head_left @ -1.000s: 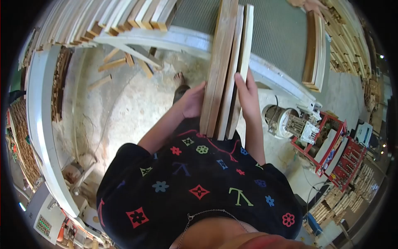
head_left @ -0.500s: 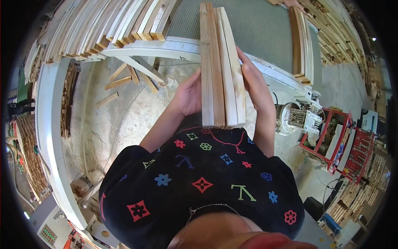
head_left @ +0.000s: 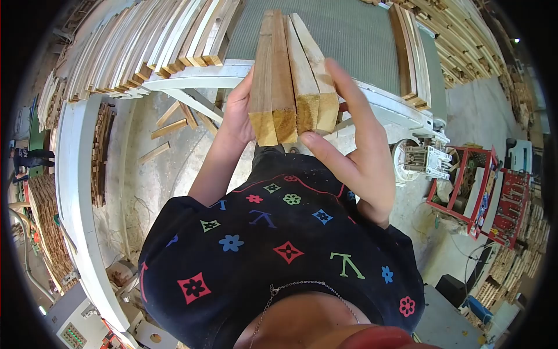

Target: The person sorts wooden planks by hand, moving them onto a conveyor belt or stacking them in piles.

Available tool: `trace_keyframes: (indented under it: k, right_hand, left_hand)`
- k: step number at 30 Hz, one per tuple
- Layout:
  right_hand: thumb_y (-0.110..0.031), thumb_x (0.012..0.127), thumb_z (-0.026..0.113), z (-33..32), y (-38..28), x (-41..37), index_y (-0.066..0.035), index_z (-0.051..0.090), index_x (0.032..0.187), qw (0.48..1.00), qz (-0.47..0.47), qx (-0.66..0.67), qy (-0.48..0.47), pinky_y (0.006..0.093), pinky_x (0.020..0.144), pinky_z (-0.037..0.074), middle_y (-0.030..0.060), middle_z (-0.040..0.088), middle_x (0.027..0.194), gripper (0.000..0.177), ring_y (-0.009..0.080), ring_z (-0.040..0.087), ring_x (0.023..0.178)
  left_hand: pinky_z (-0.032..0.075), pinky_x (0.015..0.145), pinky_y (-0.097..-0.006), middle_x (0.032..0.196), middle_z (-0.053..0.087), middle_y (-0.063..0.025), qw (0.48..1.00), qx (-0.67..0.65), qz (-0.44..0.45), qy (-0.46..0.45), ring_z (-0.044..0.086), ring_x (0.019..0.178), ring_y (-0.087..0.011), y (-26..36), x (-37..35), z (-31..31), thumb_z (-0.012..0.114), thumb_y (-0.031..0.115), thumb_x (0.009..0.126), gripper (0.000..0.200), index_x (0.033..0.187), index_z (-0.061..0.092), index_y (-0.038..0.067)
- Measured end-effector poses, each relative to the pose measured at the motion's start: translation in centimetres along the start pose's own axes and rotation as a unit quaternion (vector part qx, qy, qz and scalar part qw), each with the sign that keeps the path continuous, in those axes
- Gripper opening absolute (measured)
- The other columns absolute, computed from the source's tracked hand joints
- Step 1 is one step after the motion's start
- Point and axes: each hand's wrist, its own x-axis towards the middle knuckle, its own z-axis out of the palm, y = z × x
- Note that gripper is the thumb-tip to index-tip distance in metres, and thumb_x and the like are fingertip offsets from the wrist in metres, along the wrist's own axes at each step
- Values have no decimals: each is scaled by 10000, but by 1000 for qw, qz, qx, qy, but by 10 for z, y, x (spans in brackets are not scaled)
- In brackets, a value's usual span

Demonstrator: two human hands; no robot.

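Observation:
Several wooden strips lie side by side in front of my chest, their sawn near ends tilted into sight. A narrow gap runs between the two darker strips and the two paler ones. My left hand holds the bundle from the left, with its fingertips hidden behind the wood. On the other side, my right hand grips the pale strips, its thumb at the lower edge of their ends and its forefinger along the right face.
A long row of wooden strips lies on the left of the ribbed green conveyor belt; a few more strips lie on its right. Loose offcuts are on the floor. A motor and a red cart stand at the right.
The bundle has tilted so its near ends now face me, and those ends have moved up and left. My right hand has shifted its thumb to the ends. A gap between the strips has widened.

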Motion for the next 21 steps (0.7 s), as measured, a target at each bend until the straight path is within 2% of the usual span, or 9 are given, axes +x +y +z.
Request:
trace_keyframes:
  k: [3,5,8,12,15,17,18,20,21]
  right_hand:
    - [-188,800,761,5,4,0,-95,504,1394,998,-44,-4,47,432,1032,423,183,486,1422,654,375,498,1266]
    - [-177,772,773,5,14,3,-131,543,1359,990,-115,-50,58,425,981,453,153,512,1387,632,347,544,1190]
    - [-173,711,791,-7,16,8,-170,581,1302,978,-155,-137,11,405,903,477,100,559,1303,628,293,573,1062]
    - [-182,646,801,-11,20,13,-192,609,1246,958,-211,-189,-33,384,873,481,24,580,1256,630,262,567,1040]
    - [-179,642,787,-2,35,9,-184,639,1196,937,-269,-218,-34,391,862,486,1,603,1236,573,241,572,1034]
    - [-169,627,802,4,40,0,-172,649,1188,908,-317,-276,-12,411,844,499,19,627,1248,581,244,589,1025]
    - [-168,652,765,4,32,-5,-174,668,1148,909,-314,-272,-31,399,870,497,-5,629,1222,505,216,582,1035]
    - [-167,701,690,2,6,-21,-179,706,1067,911,-312,-262,-68,376,921,493,-52,632,1169,366,159,566,1057]
    - [-159,698,684,0,-6,-28,-191,722,1040,919,-332,-205,-59,363,929,502,-56,658,1105,345,141,597,1026]
  left_hand:
    - [468,1047,-449,1389,524,-151,1000,19,12,15,554,1251,-274,-2,1,-3,304,367,1069,511,1465,379,52]
    - [467,1048,-450,1391,520,-155,999,26,11,21,554,1250,-277,-4,-1,-1,304,372,1068,517,1466,377,51]
    - [468,1044,-450,1387,520,-161,992,104,17,75,556,1245,-280,-9,-6,15,309,372,1067,513,1460,384,51]
    - [479,1027,-450,1354,542,-165,997,57,33,50,571,1221,-281,-15,-13,12,333,388,1060,509,1435,416,54]
    - [487,1011,-452,1312,568,-171,978,164,67,108,592,1175,-286,-21,-20,19,370,433,1042,531,1410,444,58]
    - [496,992,-447,1276,583,-178,990,38,25,132,605,1140,-293,-29,-18,14,390,511,1012,601,1393,461,53]
    - [501,983,-444,1258,591,-182,990,-26,5,142,612,1122,-297,-35,-16,9,400,550,997,637,1385,469,50]
    - [512,962,-444,1230,599,-190,990,-96,-7,102,620,1096,-306,-53,-18,6,389,622,965,717,1376,477,42]
    - [517,951,-444,1216,603,-194,988,-128,-10,82,624,1082,-310,-61,-17,1,383,658,949,757,1371,481,38]
